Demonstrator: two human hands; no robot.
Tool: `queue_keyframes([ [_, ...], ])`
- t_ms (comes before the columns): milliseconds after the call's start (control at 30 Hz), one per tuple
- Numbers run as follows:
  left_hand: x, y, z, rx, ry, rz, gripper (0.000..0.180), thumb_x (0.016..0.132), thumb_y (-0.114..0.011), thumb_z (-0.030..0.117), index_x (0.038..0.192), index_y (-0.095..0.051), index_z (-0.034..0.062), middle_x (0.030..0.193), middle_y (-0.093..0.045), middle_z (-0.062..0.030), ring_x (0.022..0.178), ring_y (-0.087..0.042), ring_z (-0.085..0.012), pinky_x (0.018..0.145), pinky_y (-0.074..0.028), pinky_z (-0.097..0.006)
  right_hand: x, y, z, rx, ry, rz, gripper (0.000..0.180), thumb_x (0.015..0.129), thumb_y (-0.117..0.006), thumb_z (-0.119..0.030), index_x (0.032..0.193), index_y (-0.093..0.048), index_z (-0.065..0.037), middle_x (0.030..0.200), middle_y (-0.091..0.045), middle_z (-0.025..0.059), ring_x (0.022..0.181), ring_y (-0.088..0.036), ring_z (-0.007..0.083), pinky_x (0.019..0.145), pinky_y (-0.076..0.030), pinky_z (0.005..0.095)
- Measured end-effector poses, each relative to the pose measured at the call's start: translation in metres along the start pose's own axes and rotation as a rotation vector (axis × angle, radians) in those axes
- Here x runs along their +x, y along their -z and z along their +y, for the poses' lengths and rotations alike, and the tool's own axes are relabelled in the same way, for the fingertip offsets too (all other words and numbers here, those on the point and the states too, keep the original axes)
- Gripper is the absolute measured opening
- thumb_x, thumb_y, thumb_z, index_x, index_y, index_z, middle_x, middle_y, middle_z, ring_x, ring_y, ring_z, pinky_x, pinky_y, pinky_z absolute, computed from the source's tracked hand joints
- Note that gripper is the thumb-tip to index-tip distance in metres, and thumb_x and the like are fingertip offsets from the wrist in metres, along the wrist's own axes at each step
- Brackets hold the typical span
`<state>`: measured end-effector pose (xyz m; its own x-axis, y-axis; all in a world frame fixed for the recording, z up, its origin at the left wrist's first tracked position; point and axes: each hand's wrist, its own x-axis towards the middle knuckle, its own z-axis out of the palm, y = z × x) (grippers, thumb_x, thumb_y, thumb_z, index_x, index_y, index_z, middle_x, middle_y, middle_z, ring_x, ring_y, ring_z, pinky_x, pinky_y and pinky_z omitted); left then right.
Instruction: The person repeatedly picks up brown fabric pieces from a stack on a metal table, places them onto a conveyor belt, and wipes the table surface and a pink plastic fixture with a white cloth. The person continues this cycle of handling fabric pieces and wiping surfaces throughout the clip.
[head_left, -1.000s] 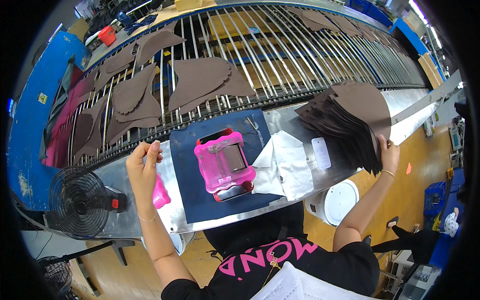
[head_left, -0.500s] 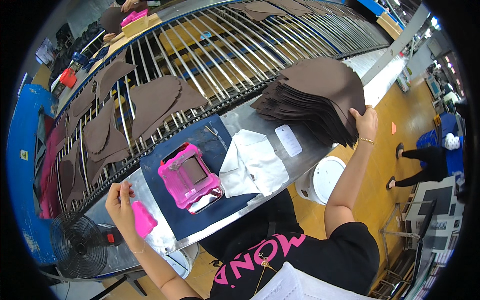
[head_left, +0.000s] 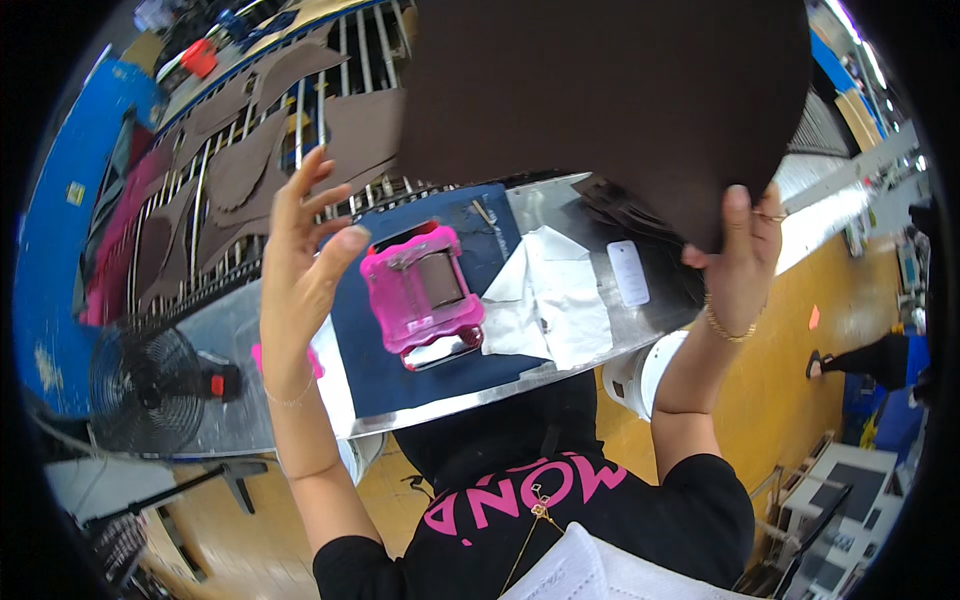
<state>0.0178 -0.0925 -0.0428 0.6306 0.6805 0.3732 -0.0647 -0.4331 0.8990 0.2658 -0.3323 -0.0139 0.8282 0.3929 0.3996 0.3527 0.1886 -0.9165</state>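
Observation:
A large dark brown sheet piece (head_left: 600,90), leather-like and rounded at one side, is lifted high and fills the upper middle of the view. My right hand (head_left: 742,250) pinches its lower right edge between thumb and fingers. To the left of the sheet, my left hand (head_left: 305,255) is raised with fingers spread, holding nothing. Behind my right hand, the stack of brown pieces (head_left: 640,215) lies on the metal table, partly hidden by the lifted sheet. Between my hands, a pink scalloped plastic tray (head_left: 398,295) with a brown block-like part sits on a dark blue mat (head_left: 375,385).
A crumpled white cloth (head_left: 560,315) and a white card (head_left: 628,273) lie right of the tray. Brown cut pieces (head_left: 235,170) rest on the barred rack behind. A black fan (head_left: 150,385) stands at the left. A white bucket (head_left: 655,370) is below the table's front edge.
My right hand has lifted a brown sheet off the stack, up and toward the middle. My left hand has risen from the table's left end and its fingers have spread.

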Motion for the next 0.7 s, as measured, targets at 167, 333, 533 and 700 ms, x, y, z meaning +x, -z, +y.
queue_keyframes([
  [167,-0.018,0.039,0.012,-0.145,0.279,0.064,0.029,0.097,-0.057,0.024,0.11,-0.057,-0.0018,0.082,-0.066,-0.0111,0.055,-0.06,-0.0112,0.044,-0.042,-0.02,-0.009,-0.062,0.038,0.085,0.177,-0.431,0.032,0.094,-0.061,-0.02,0.115,-0.054,0.002,0.093,-0.067,0.0113,0.073,-0.067,0.0184,0.062,-0.052,0.0256],
  [333,-0.046,0.087,0.019,0.213,0.143,0.4,0.021,0.093,-0.064,0.02,0.102,-0.062,0.0004,0.065,-0.055,0.0004,0.053,-0.048,-0.0044,0.045,-0.035,-0.018,-0.018,-0.105,0.058,-0.162,0.263,-0.797,0.032,0.087,-0.069,-0.021,0.109,-0.061,-0.001,0.087,-0.068,0.0153,0.078,-0.066,0.028,0.07,-0.051,0.0329],
  [533,-0.082,0.128,0.019,0.299,0.153,0.502,0.018,0.091,-0.067,0.017,0.097,-0.065,0.0005,0.066,-0.058,-0.0003,0.053,-0.05,-0.0033,0.047,-0.035,-0.016,-0.037,-0.142,0.065,-0.134,0.24,-0.889,0.025,0.084,-0.07,-0.021,0.103,-0.065,-0.006,0.083,-0.067,0.0122,0.081,-0.06,0.0316,0.073,-0.05,0.0381],
  [700,-0.096,0.132,0.011,0.273,0.258,0.443,0.014,0.092,-0.065,0.013,0.094,-0.065,-0.0008,0.066,-0.058,-0.0014,0.054,-0.052,-0.0047,0.048,-0.038,-0.018,-0.043,-0.142,0.075,-0.174,0.355,-0.848,0.021,0.082,-0.07,-0.019,0.1,-0.067,-0.006,0.077,-0.066,0.0107,0.077,-0.058,0.0304,0.072,-0.049,0.0381],
])
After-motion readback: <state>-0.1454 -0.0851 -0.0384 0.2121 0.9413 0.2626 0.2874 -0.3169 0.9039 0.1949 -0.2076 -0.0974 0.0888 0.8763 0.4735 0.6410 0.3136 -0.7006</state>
